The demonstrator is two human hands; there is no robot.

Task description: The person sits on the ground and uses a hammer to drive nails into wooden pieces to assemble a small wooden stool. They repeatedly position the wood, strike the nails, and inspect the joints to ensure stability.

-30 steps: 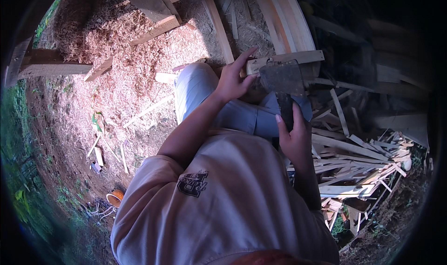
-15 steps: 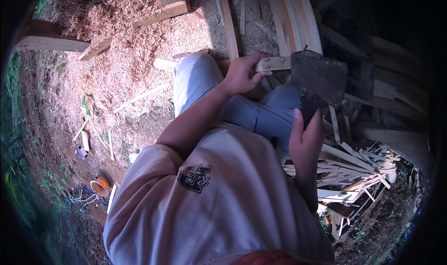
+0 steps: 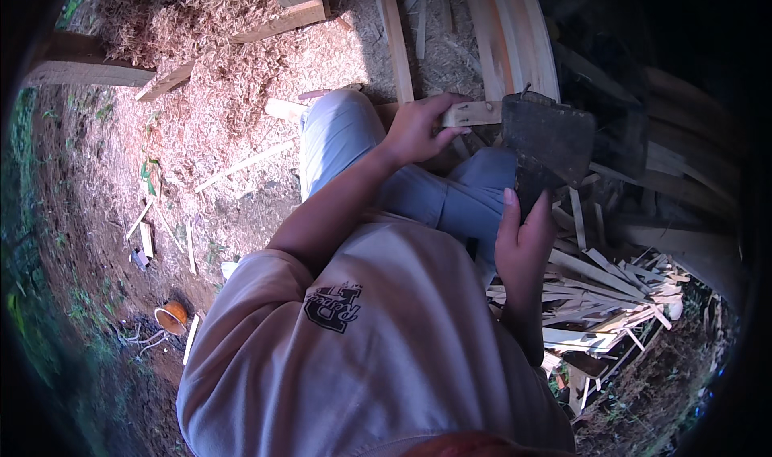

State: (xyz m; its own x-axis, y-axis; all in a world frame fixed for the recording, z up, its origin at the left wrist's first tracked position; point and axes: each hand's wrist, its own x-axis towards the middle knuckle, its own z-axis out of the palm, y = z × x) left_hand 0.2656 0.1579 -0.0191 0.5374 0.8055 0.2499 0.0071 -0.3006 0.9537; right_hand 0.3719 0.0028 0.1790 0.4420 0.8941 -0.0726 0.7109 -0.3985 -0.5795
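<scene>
Dark-metal cleaver (image 3: 551, 139) nr R knee (image 3: 489, 172), handle clamped in R hand (image 3: 524, 236); L hand (image 3: 422, 127) pinching pale wood strip (image 3: 476, 114), its far end at cleaver, contact unclear. Risk: L hand or knee nicked if strip twists or grip slips.

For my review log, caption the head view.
Left hand holding a wood block, right hand gripping a dark flat-headed tool, wood strips heaped at right.

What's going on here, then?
The person's left hand grips a piece of wood. The right hand holds a dark, broad-bladed tool, which overlaps the wood's right end in this view; whether they touch is unclear. Thin wood strips lie heaped at right, and shavings cover ground at upper left.
</scene>
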